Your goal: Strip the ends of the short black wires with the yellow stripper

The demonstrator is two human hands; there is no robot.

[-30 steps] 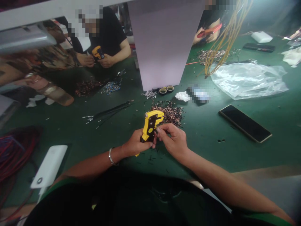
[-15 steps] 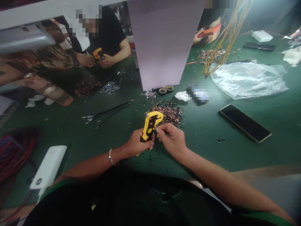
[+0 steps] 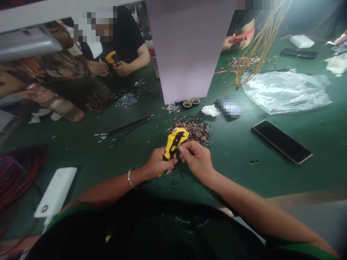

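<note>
My left hand (image 3: 158, 163) is wrapped round the handles of a yellow and black wire stripper (image 3: 174, 143), its head pointing up and away from me. Close against the tool's jaw side, my right hand (image 3: 197, 159) is closed in a pinch. Whatever its fingertips hold is too small to make out. Just beyond the tool lies a pile of short copper and black wire pieces (image 3: 195, 130). Small dark scraps (image 3: 173, 180) are scattered on the green table below my hands. To the left lies a bundle of black wires (image 3: 130, 128) with bright metal tips.
A grey-white panel (image 3: 189, 50) stands ahead. On the right are a phone (image 3: 282, 141), a clear plastic bag (image 3: 287, 92) and hanging yellow wires (image 3: 255, 50). A white power bank (image 3: 56, 191) and red wire coils (image 3: 20, 177) lie left. Co-workers' hands (image 3: 123, 68) hold another yellow tool opposite.
The wire stripper has tilted slightly to the right, and my left hand's fingers have shifted on its handles. My right hand stays almost in place beside the jaws.
</note>
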